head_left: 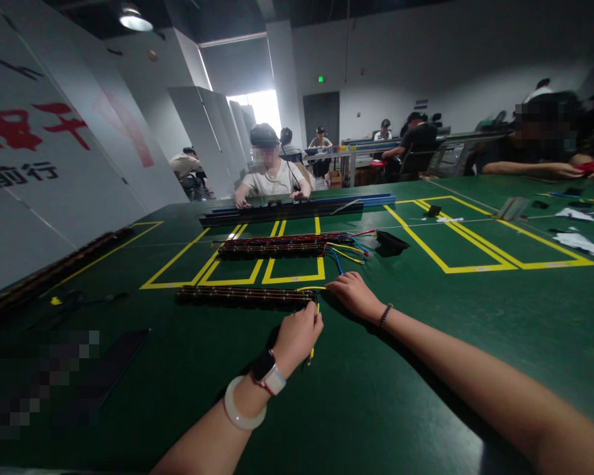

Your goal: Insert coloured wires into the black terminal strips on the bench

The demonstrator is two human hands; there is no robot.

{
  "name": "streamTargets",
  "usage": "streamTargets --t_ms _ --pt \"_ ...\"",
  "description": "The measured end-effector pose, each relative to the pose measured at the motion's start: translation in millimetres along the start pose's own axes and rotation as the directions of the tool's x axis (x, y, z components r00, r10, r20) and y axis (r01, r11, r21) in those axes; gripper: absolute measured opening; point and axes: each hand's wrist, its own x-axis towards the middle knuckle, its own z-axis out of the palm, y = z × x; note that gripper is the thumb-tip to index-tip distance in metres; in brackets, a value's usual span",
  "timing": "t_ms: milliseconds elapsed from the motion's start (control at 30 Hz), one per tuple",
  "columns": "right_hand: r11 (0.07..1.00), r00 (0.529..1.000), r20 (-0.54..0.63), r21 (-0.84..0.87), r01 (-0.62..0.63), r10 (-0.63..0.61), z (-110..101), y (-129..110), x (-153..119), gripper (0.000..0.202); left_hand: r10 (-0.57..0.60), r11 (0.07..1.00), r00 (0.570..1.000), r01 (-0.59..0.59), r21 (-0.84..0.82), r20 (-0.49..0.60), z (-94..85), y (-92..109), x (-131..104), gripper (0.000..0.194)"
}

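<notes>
L fingers (315, 318) pinched on yel-grn wire (311, 353), R fingers (337, 284) pinched on yel wire (311, 287)

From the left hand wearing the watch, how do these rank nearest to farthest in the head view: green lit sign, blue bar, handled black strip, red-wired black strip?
1. Handled black strip: its end is at the left hand.
2. Red-wired black strip: beyond the first, mid-table.
3. Blue bar: toward the far side.
4. Green lit sign: up at the back.
</notes>
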Motion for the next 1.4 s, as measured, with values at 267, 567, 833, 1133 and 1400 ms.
streamTargets --t_ms 267,567,833,1133,1400 --pt "0.998 0.998 -0.064 0.053 -0.017 0.02 1.9 -1.9 -0.7 0.027 0.104 0.993 0.994 -0.104 0.056 -0.014 -6.4 1.0 -3.0 0.024" --pt "0.998 0.999 -0.006 0.047 0.034 -0.033 -2.5 -39.0 21.6 0.045 0.321 0.945 0.944 -0.324 -0.047 -0.073 -8.7 11.7 -10.8 0.03" --pt "0.989 0.997 0.067 -0.145 -0.011 0.021 15.7 -49.4 58.3 0.04 0.407 0.912 0.906 -0.41 -0.004 -0.117 -6.1 10.0 -12.6 0.03" --pt "0.968 0.995 0.006 -0.233 -0.095 0.099 23.5 9.6 87.8 0.037 0.451 0.892 0.885 -0.453 0.012 -0.118 -3.8 8.1 -12.8 0.024" --pt "0.949 0.98 -0.085 -0.248 -0.197 0.181 13.1 55.0 108.0 0.044 0.463 0.882 0.877 -0.47 -0.028 -0.128 -6.8 6.2 -12.6 0.025"
